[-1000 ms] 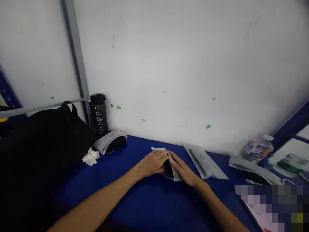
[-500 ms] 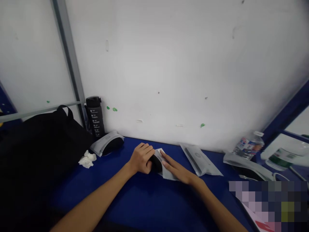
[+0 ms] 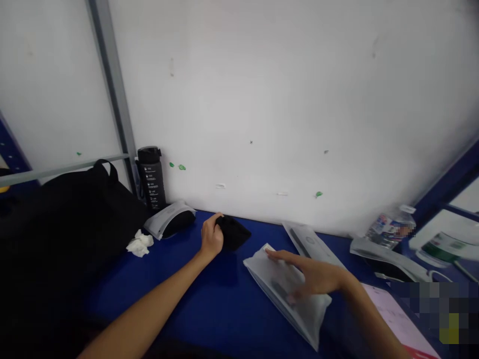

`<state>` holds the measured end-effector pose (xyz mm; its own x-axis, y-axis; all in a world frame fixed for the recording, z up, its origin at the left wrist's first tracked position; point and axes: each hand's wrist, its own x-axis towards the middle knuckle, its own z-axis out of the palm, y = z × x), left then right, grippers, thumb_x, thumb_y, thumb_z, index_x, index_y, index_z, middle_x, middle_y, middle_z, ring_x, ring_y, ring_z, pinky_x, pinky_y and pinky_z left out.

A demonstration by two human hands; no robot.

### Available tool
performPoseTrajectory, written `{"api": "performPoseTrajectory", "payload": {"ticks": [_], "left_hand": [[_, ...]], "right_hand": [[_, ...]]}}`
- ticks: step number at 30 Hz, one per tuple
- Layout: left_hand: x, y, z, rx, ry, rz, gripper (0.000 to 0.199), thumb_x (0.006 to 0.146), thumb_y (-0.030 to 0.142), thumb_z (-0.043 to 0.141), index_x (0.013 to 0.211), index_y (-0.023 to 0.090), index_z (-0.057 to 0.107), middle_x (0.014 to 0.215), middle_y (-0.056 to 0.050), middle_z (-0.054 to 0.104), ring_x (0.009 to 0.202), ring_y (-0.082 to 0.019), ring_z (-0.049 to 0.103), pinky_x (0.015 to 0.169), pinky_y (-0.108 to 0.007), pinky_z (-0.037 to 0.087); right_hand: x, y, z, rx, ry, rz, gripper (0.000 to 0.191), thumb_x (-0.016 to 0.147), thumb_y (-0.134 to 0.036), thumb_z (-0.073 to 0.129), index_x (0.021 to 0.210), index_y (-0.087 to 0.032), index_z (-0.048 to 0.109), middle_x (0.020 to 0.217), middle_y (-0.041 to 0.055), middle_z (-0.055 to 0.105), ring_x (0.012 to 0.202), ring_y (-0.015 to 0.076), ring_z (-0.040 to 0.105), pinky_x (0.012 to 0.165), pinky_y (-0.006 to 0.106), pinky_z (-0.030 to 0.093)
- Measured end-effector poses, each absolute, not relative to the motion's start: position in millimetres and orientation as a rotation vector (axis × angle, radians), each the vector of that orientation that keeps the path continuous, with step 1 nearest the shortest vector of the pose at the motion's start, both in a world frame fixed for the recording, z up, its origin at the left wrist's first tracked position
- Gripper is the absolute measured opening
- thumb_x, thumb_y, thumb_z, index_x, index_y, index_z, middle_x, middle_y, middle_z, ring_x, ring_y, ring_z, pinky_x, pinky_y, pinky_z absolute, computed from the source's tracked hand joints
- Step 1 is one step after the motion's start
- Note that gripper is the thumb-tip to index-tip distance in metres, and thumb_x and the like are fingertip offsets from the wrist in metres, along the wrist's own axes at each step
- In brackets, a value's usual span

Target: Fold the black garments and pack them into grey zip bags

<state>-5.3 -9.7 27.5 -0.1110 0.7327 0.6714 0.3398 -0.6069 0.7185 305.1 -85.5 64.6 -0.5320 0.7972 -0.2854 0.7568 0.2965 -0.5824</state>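
Observation:
My left hand (image 3: 212,239) is closed around one side of a soft black item (image 3: 234,233), perhaps a folded cloth or pouch, lifted just over the blue table. My right hand (image 3: 318,275) grips a frosted plastic zip bag (image 3: 295,311), with its index finger along the top edge. Its thumb shows dimly against the bag's face, so I cannot tell whether it lies over or under the plastic. The bag tilts towards me and looks flat. Black item and bag are apart.
Another frosted bag (image 3: 316,243) lies by the wall. One holding something black (image 3: 170,219) sits left near a black bottle (image 3: 151,179), crumpled tissue (image 3: 140,243) and black bag (image 3: 75,214). A similar packet (image 3: 389,262), clear bottle (image 3: 392,227) and pink sheet (image 3: 396,316) are right.
The black item has come out of the frosted bag, held in my left hand, slightly to the left. My right hand has moved right and nearer me with the bag.

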Motion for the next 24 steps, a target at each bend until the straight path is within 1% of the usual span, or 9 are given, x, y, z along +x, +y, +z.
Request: {"api": "performPoseTrajectory", "payload": {"ticks": [1, 3, 5, 6, 11, 14, 18, 21, 24], "left_hand": [[-2.7, -11.0, 26.8, 1.864, 1.187, 1.751, 0.015, 0.081, 0.025, 0.041, 0.067, 0.023, 0.043, 0.062, -0.001, 0.051, 0.061, -0.019, 0.049, 0.061, -0.031, 0.032], [1.1, -13.5, 26.3, 1.898, 1.161, 1.721, 0.013, 0.08, 0.023, 0.04, 0.067, 0.023, 0.041, 0.061, -0.001, 0.05, 0.06, -0.019, 0.048, 0.061, -0.031, 0.031], [2.9, -15.4, 26.5, 1.91, 1.155, 1.699, 0.012, 0.079, 0.023, 0.041, 0.067, 0.023, 0.04, 0.061, -0.001, 0.048, 0.06, -0.019, 0.048, 0.062, -0.031, 0.031], [3.3, -16.0, 26.8, 1.913, 1.154, 1.686, 0.011, 0.078, 0.023, 0.041, 0.067, 0.023, 0.04, 0.061, -0.001, 0.048, 0.06, -0.019, 0.047, 0.062, -0.031, 0.031], [3.2, -17.0, 27.3, 1.893, 1.213, 1.637, 0.01, 0.077, 0.022, 0.041, 0.067, 0.024, 0.038, 0.062, -0.001, 0.048, 0.063, -0.02, 0.048, 0.064, -0.031, 0.031], [3.2, -16.3, 26.1, 1.888, 1.245, 1.628, 0.011, 0.077, 0.021, 0.042, 0.067, 0.024, 0.039, 0.064, -0.002, 0.05, 0.064, -0.021, 0.049, 0.065, -0.031, 0.031], [1.9, -13.8, 22.5, 1.922, 1.218, 1.622, 0.012, 0.079, 0.019, 0.042, 0.068, 0.024, 0.04, 0.065, -0.002, 0.052, 0.064, -0.02, 0.05, 0.065, -0.031, 0.031], [-0.3, -10.6, 19.3, 1.924, 1.221, 1.635, 0.014, 0.081, 0.018, 0.042, 0.068, 0.023, 0.042, 0.066, -0.002, 0.055, 0.065, -0.02, 0.052, 0.065, -0.031, 0.032], [-2.2, -7.6, 17.2, 1.888, 1.257, 1.646, 0.015, 0.082, 0.017, 0.042, 0.07, 0.023, 0.049, 0.071, -0.004, 0.062, 0.069, -0.022, 0.057, 0.068, -0.031, 0.037]], "right_hand": [[297.0, -92.1, 61.0, -1.544, -2.428, 0.982, 0.108, 0.082, -0.063, 0.079, 0.17, -0.038, 0.021, 0.177, 0.0056, 0.024, 0.163, 0.0324, 0.02, 0.131, 0.05, 0.025], [274.3, -107.7, 46.8, -1.572, -2.36, 0.757, 0.101, 0.091, -0.071, 0.065, 0.171, -0.037, 0.013, 0.18, 0.0052, 0.011, 0.165, 0.0336, 0.004, 0.132, 0.058, 0.019], [253.2, -125.0, 27.4, -1.611, -2.408, 0.584, 0.079, 0.101, -0.072, 0.048, 0.169, -0.043, 0.019, 0.179, -0.0012, 0.008, 0.164, 0.0347, -0.004, 0.13, 0.067, 0.003], [246.8, -133.5, 17.4, -1.638, -2.402, 0.501, 0.072, 0.103, -0.071, 0.042, 0.168, -0.046, 0.021, 0.179, -0.0039, 0.01, 0.164, 0.0345, -0.005, 0.13, 0.068, 0.0], [268.4, -163.5, -23.0, -1.65, -2.217, 0.363, 0.067, 0.103, -0.064, 0.05, 0.165, -0.052, 0.028, 0.176, -0.0063, 0.023, 0.164, 0.0406, 0.007, 0.127, 0.075, 0.006], [297.3, -168.2, -42.4, -1.714, -2.144, 0.219, 0.062, 0.105, -0.06, 0.046, 0.164, -0.052, 0.031, 0.175, -0.0043, 0.028, 0.162, 0.0425, 0.018, 0.125, 0.078, 0.014], [319.1, -162.8, -60.9, -1.822, -1.987, -0.006, 0.061, 0.103, -0.062, 0.047, 0.162, -0.053, 0.036, 0.173, -0.0005, 0.035, 0.158, 0.0445, 0.03, 0.12, 0.08, 0.026], [326.8, -155.9, -66.3, -1.881, -1.952, -0.034, 0.062, 0.101, -0.066, 0.046, 0.161, -0.052, 0.04, 0.174, 0.0001, 0.032, 0.156, 0.046, 0.033, 0.119, 0.081, 0.029], [335.8, -152.4, -70.6, -1.878, -1.964, -0.034, 0.061, 0.102, -0.066, 0.043, 0.161, -0.05, 0.041, 0.176, -0.0008, 0.026, 0.157, 0.044, 0.032, 0.12, 0.078, 0.029]]}}
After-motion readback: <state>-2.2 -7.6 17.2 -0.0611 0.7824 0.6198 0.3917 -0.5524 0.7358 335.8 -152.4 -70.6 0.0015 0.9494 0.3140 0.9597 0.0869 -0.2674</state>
